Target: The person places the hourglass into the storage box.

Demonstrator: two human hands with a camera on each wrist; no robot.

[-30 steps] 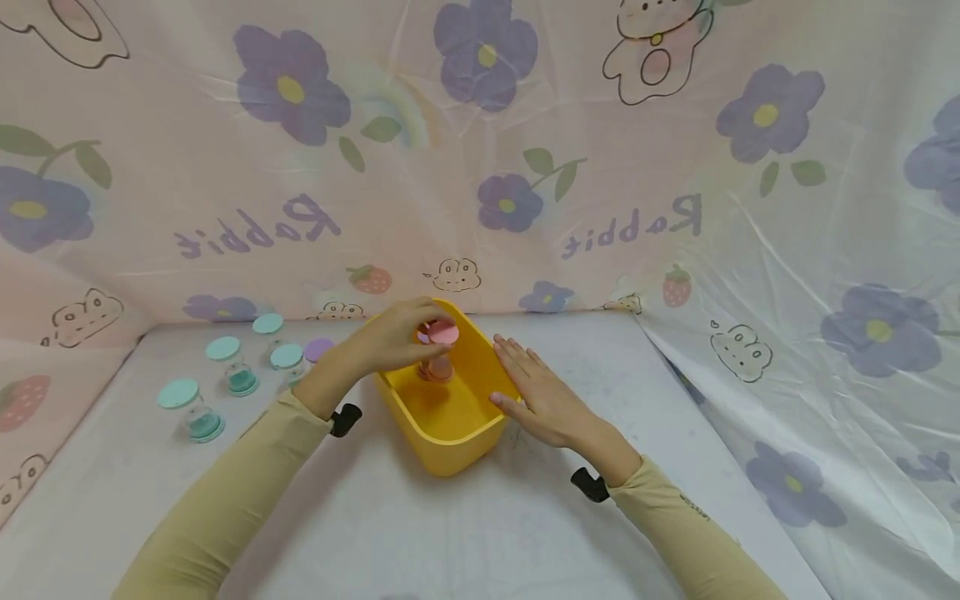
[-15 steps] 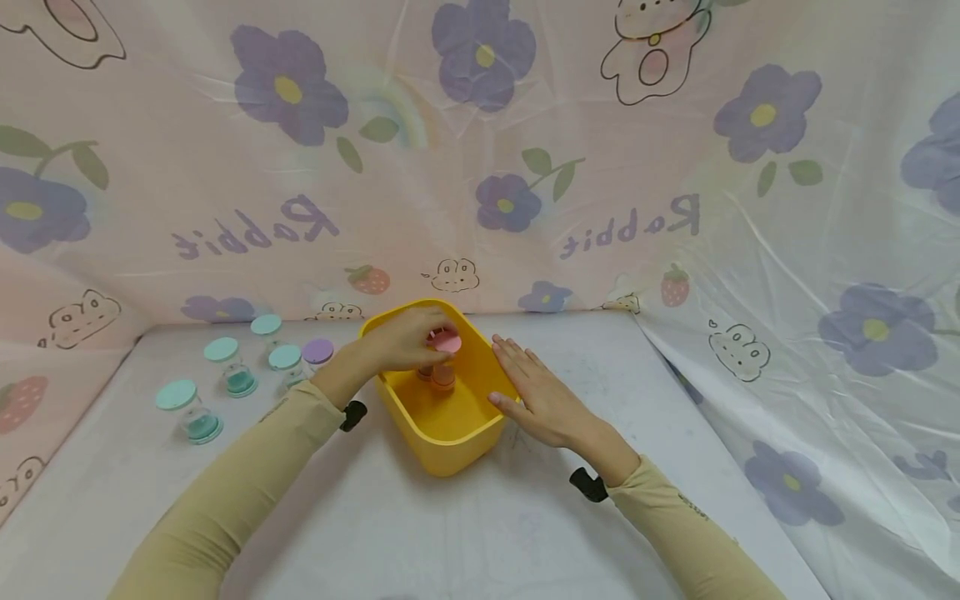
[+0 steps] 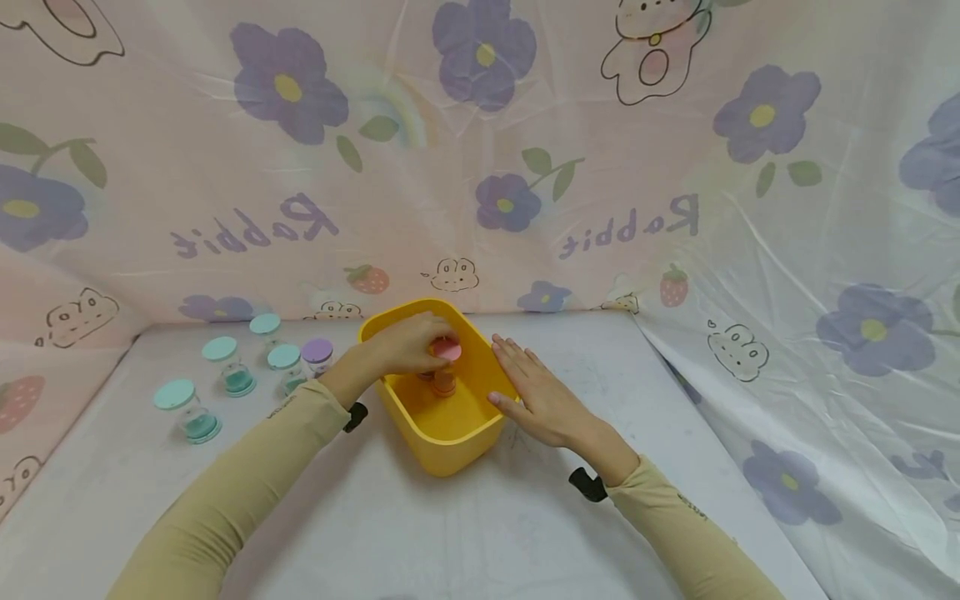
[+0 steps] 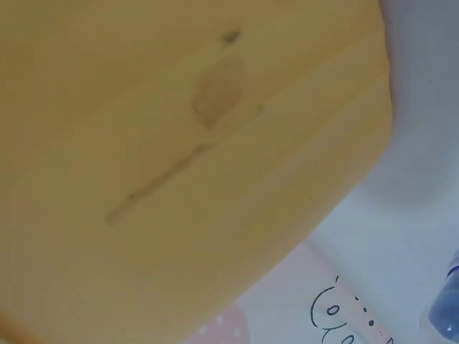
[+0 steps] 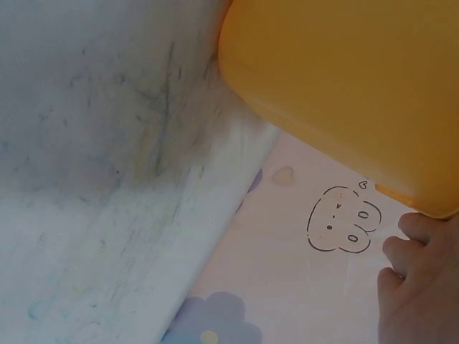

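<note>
Your left hand (image 3: 405, 346) reaches down into the yellow bin (image 3: 450, 437), fingers curled around the flat pink lid (image 3: 447, 351) of a small jar (image 3: 442, 379) that stands upright on the bin's floor; the jar is round, with an orange-pink base showing under the lid. Your right hand (image 3: 542, 398) lies flat with fingers straight against the bin's right rim, holding nothing. Well to the left of your left hand, teal-lidded jars (image 3: 221, 367) and a purple-lidded jar (image 3: 317, 353) stand on the tabletop (image 3: 465, 533).
</note>
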